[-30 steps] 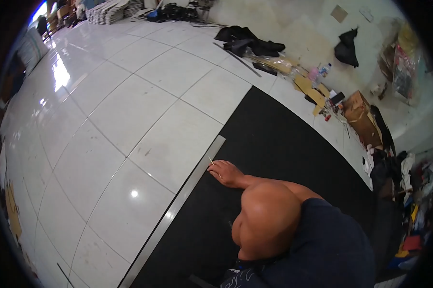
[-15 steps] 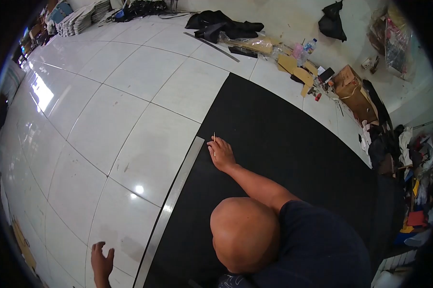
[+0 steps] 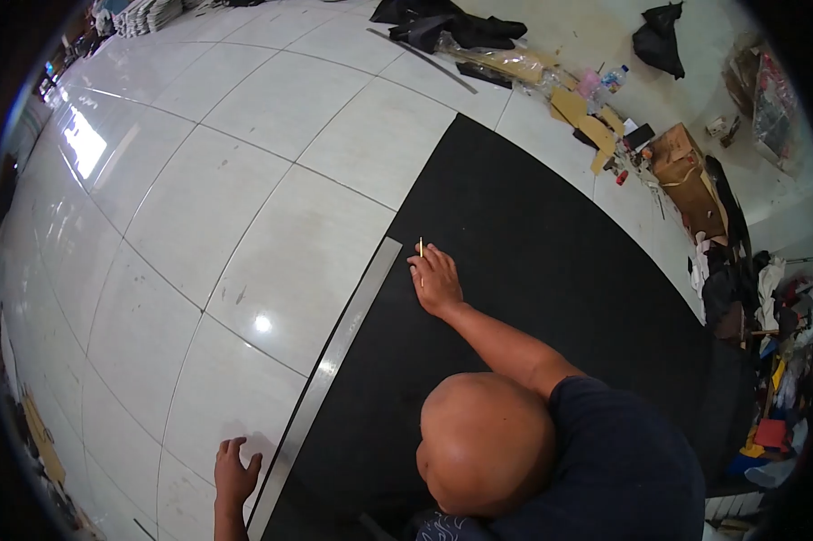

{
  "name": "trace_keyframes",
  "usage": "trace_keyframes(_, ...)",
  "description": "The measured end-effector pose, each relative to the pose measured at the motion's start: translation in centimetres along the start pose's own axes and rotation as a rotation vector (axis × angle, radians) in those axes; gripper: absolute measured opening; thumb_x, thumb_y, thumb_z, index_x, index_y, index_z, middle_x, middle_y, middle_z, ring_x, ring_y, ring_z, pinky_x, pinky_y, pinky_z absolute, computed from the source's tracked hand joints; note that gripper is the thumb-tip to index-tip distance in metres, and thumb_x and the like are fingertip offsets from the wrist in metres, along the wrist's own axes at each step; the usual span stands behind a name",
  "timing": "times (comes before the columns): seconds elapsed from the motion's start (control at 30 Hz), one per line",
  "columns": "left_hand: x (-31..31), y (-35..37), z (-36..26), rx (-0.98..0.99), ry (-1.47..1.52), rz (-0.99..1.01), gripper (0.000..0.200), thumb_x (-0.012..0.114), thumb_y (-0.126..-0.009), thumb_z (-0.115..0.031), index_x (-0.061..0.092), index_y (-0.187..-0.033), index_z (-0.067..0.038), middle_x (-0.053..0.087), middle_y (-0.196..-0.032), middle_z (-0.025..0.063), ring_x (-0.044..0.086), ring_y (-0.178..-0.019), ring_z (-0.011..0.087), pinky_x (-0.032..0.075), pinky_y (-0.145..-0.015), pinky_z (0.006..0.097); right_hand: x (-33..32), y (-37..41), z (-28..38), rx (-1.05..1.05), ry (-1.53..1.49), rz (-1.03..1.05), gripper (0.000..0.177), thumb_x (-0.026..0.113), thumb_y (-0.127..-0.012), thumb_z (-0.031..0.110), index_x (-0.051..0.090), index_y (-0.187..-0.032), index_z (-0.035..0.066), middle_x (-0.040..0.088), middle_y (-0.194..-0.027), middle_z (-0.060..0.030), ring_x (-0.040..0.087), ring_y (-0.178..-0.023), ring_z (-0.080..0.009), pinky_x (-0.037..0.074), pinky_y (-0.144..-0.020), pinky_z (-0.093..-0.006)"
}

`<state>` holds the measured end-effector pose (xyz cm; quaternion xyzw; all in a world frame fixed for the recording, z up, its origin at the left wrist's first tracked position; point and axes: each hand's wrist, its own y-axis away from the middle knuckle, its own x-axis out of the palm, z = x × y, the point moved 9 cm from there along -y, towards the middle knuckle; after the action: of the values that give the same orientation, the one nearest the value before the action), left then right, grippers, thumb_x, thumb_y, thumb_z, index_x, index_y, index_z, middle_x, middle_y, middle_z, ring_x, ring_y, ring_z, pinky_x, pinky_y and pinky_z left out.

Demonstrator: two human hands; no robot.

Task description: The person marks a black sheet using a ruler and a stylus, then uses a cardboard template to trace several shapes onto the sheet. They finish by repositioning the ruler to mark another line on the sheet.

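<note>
White tiles make up the floor (image 3: pixel 235 207), with thin dark joints between them and a patch of bright light at the far left. Two hands are at work low over it. Right hand (image 3: pixel 438 281) grips one slim, pale yellow stick (image 3: pixel 421 245), which pokes out past the fingertips; the hand is over the black cloth (image 3: pixel 542 270), just right of the strip's far end. Left hand (image 3: pixel 237 476) holds nothing, its fingers spread and slightly bent over the tiles, near the close end of the strip; whether it touches the floor I cannot tell.

One long metal strip (image 3: pixel 334 352), narrow, straight and silvery with a bright glint, lies along the left edge of the cloth. That single sheet is matt, plain and flat, spreading right and far.

Beyond the cloth, by the far right wall, stand one brown cardboard box (image 3: pixel 686 180), its contents hidden, and one clear bottle (image 3: pixel 616 77); how full it is cannot be made out. Several tan cardboard pieces (image 3: pixel 567 106) lie left of the box. Farther left is one black heap (image 3: pixel 452 24).
</note>
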<state>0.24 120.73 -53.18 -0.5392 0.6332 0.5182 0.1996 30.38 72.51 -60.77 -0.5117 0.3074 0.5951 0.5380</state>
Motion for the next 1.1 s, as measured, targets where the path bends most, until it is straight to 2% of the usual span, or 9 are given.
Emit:
trace_keyframes(0.1, 0.4, 0.0, -1.4, 0.007, 0.019, 0.010, 0.049, 0.077, -0.081, -0.023, 0.059, -0.123, -0.004, 0.059, -0.124, 0.0207, 0.056, -0.116, 0.0411, 0.048, -0.098, 0.0467, -0.7, 0.0, 0.3, -0.069, -0.017, -0.104, 0.032, 0.050, -0.104, 0.032, 0.063, -0.127, 0.014, 0.053, -0.143, -0.0165, 0.044, -0.137, -0.0376, 0.032, -0.112, -0.0551)
trace_keyframes(0.23, 2.0, 0.4, -4.9, 0.104, 0.028, 0.051, 0.057, 0.078, -0.079, -0.023, 0.057, -0.129, -0.004, 0.057, -0.128, 0.0213, 0.056, -0.119, 0.0411, 0.048, -0.100, 0.0464, -0.1, -0.9, -1.0, -0.070, -0.044, -0.042, 0.036, 0.049, -0.104, 0.033, 0.061, -0.133, 0.014, 0.051, -0.147, -0.0151, 0.045, -0.137, -0.0369, 0.034, -0.111, -0.0541)
trace_keyframes(0.33, 4.3, 0.7, -6.7, 0.179, 0.015, 0.117, 0.071, 0.080, -0.077, -0.026, 0.051, -0.139, -0.008, 0.052, -0.137, 0.0224, 0.052, -0.126, 0.0410, 0.046, -0.104, 0.0463, -1.6, -2.7, -1.4, -0.106, -0.150, -0.197, 0.036, 0.050, -0.104, 0.033, 0.061, -0.132, 0.014, 0.054, -0.143, -0.0154, 0.048, -0.133, -0.0372, 0.036, -0.108, -0.0540)
trace_keyframes(0.53, 6.6, 1.1, -7.9, 0.192, -0.082, 0.190, 0.076, 0.082, -0.075, -0.022, 0.048, -0.143, -0.011, 0.044, -0.143, 0.0222, 0.045, -0.131, 0.0427, 0.044, -0.107, 0.0477, -1.2, -6.4, -1.9, -0.012, -0.163, -0.139, 0.034, 0.051, -0.103, 0.030, 0.062, -0.129, 0.011, 0.056, -0.136, -0.0158, 0.051, -0.127, -0.0368, 0.039, -0.104, -0.0522)
trace_keyframes(0.73, 7.6, 1.1, -7.6, 0.109, -0.084, 0.119, 0.072, 0.080, -0.077, -0.019, 0.049, -0.142, -0.011, 0.044, -0.142, 0.0227, 0.045, -0.130, 0.0421, 0.043, -0.109, 0.0472, -0.3, -4.3, 3.2, -0.114, -0.260, -0.029, 0.031, 0.053, -0.102, 0.027, 0.063, -0.125, 0.009, 0.058, -0.130, -0.0162, 0.054, -0.121, -0.0365, 0.042, -0.099, -0.0505)
trace_keyframes(0.77, 8.6, 1.3, -7.4, 0.058, -0.064, 0.221, 0.077, 0.079, -0.079, -0.021, 0.044, -0.147, -0.008, 0.042, -0.145, 0.0250, 0.043, -0.133, 0.0434, 0.040, -0.111, 0.0479, -0.1, -3.1, 4.6, -0.141, -0.282, 0.010, 0.031, 0.053, -0.102, 0.027, 0.063, -0.125, 0.009, 0.059, -0.129, -0.0162, 0.054, -0.120, -0.0364, 0.043, -0.098, -0.0502)
trace_keyframes(0.87, 9.7, 3.0, -8.2, 0.069, -0.165, 0.062, 0.084, 0.078, -0.082, -0.026, 0.036, -0.152, -0.005, 0.038, -0.149, 0.0284, 0.040, -0.137, 0.0458, 0.037, -0.113, 0.0494, 0.3, -0.1, 8.1, -0.208, -0.319, 0.118, 0.030, 0.054, -0.102, 0.026, 0.064, -0.123, 0.008, 0.060, -0.126, -0.0164, 0.056, -0.116, -0.0363, 0.044, -0.095, -0.0493)
trace_keyframes(1.0, 12.1, 5.1, -9.5, 0.071, -0.125, 0.183, 0.088, 0.074, -0.085, -0.036, 0.031, -0.154, -0.003, 0.035, -0.150, 0.0311, 0.037, -0.138, 0.0477, 0.034, -0.115, 0.0509, -1.0, 1.5, 9.3, -0.228, -0.351, 0.215, 0.028, 0.055, -0.101, 0.024, 0.064, -0.121, 0.006, 0.061, -0.122, -0.0167, 0.058, -0.112, -0.0360, 0.046, -0.092, -0.0482)
trace_keyframes(1.1, 13.1, 5.9, -10.4, 0.121, -0.082, 0.300, 0.085, 0.075, -0.083, -0.037, 0.036, -0.153, -0.008, 0.039, -0.150, 0.0257, 0.039, -0.139, 0.0445, 0.032, -0.114, 0.0562, -2.6, 1.6, 10.9, -0.255, -0.381, 0.248, 0.027, 0.055, -0.101, 0.023, 0.065, -0.119, 0.005, 0.062, -0.119, -0.0169, 0.059, -0.109, -0.0359, 0.048, -0.090, -0.0473)
